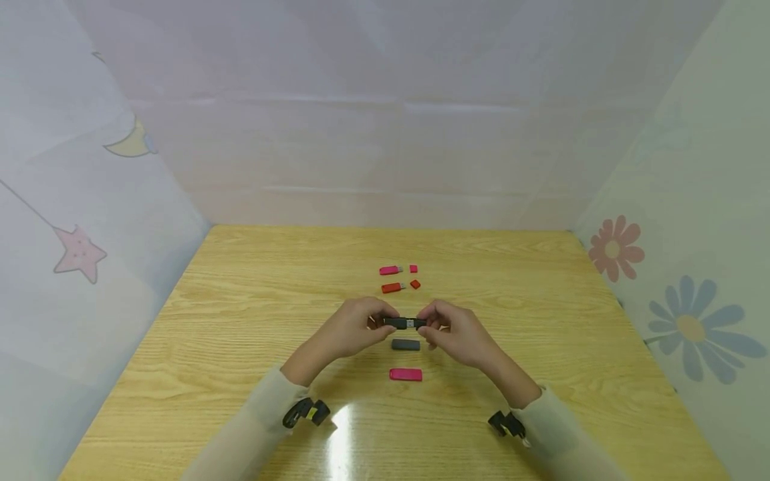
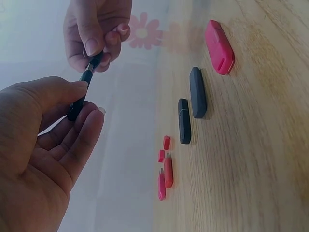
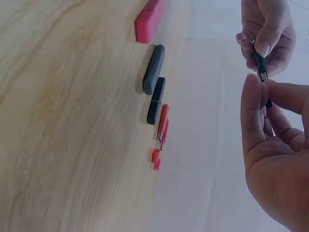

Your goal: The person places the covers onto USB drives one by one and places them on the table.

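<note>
Above the table, my left hand [image 1: 359, 325] pinches the body of a black USB stick [image 1: 395, 323] between thumb and fingers. My right hand [image 1: 455, 333] pinches its black cap [image 2: 96, 59] at the other end. The silver plug [image 1: 410, 323] shows between body and cap; whether its tip sits inside the cap I cannot tell. Below the hands lie a capped black USB stick [image 2: 184, 123], hidden in the head view, a dark grey USB stick [image 1: 406, 345] and, nearest me, a pink USB stick [image 1: 406, 375].
Farther back, a red USB stick [image 1: 393, 288] lies uncapped with its red cap [image 1: 416, 284] to the right. Behind it is another uncapped pink stick [image 1: 389, 270] beside its cap [image 1: 413, 268]. Printed sheets [image 1: 385, 153] wall the wooden table [image 1: 240, 321] at back and sides.
</note>
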Demonstrator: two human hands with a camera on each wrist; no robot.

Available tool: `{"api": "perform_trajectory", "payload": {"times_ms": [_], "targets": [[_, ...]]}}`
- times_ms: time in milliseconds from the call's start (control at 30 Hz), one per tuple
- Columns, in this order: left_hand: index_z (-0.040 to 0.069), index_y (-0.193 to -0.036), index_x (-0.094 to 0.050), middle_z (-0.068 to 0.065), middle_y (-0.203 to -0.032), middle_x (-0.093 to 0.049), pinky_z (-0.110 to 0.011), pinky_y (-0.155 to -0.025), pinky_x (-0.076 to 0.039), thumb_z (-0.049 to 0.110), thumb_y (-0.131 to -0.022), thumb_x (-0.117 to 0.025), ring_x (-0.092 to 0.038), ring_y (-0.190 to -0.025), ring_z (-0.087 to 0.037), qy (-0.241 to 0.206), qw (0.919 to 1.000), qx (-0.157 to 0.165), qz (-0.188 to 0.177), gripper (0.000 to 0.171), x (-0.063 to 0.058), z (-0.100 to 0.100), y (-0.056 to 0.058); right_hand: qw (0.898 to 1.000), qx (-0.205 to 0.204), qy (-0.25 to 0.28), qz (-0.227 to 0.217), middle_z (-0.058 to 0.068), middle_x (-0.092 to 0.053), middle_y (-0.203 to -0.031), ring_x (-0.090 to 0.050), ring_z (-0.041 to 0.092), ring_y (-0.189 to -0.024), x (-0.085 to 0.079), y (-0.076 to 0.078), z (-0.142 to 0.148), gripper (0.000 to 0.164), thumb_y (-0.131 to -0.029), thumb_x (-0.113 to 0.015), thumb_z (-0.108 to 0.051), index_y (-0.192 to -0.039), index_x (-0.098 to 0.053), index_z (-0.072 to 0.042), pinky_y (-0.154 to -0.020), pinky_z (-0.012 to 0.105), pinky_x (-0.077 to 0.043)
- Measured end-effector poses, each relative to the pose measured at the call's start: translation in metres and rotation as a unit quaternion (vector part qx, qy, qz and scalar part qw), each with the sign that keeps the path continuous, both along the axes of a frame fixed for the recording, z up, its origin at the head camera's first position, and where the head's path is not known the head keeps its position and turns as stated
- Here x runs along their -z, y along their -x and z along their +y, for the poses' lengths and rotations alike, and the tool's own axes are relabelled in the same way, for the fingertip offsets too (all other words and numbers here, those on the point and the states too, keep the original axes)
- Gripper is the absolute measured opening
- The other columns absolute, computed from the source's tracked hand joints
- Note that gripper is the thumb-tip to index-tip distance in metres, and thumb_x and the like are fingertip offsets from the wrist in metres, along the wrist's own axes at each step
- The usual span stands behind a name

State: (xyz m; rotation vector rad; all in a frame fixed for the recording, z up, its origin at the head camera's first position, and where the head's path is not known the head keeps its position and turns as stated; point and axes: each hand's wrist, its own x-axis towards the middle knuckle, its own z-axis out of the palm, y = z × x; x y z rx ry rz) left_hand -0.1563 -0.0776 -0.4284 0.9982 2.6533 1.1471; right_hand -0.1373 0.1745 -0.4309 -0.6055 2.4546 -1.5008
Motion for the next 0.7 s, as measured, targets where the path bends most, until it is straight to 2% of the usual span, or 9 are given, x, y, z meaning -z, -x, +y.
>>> {"api": "perform_trajectory", "payload": {"times_ms": [233, 500, 700], "targets": [[0.010, -0.112, -0.073, 0.002, -0.099, -0.071, -0.024, -0.074, -0.055, 0.014, -0.094, -0.073, -0.061, -0.081, -0.006, 0.005, 1.0000, 0.001, 0.007, 0.018, -0.0037, 0.0010, -0.0044, 1.000, -0.006, 0.003, 0.001, 0.017, -0.066, -0.092, -0.069, 0.035, -0.075, 0.0007, -0.0022, 0.0009, 0.017, -0.097, -0.069, -0.011, -0.113, -0.065, -0.005, -0.065, 0.041, -0.059], [0.010, -0.114, -0.073, 0.001, -0.102, -0.071, -0.024, -0.076, -0.055, 0.014, -0.095, -0.073, -0.062, -0.082, -0.006, 0.003, 1.0000, 0.001, -0.005, 0.019, -0.0050, 0.0018, -0.0070, 1.000, -0.015, 0.002, 0.008, 0.010, -0.065, -0.089, -0.069, 0.033, -0.074, 0.0014, -0.0033, -0.0004, 0.018, -0.098, -0.068, -0.011, -0.114, -0.064, -0.006, -0.065, 0.040, -0.059], [0.010, -0.114, -0.073, 0.001, -0.103, -0.071, -0.024, -0.077, -0.055, 0.014, -0.094, -0.074, -0.062, -0.083, -0.006, 0.004, 1.0000, 0.004, 0.001, 0.020, -0.0021, 0.0029, -0.0064, 1.000, -0.022, 0.003, 0.006, 0.015, -0.066, -0.090, -0.068, 0.035, -0.073, 0.0018, -0.0040, -0.0015, 0.018, -0.098, -0.067, -0.010, -0.115, -0.064, -0.004, -0.065, 0.040, -0.059]]}}
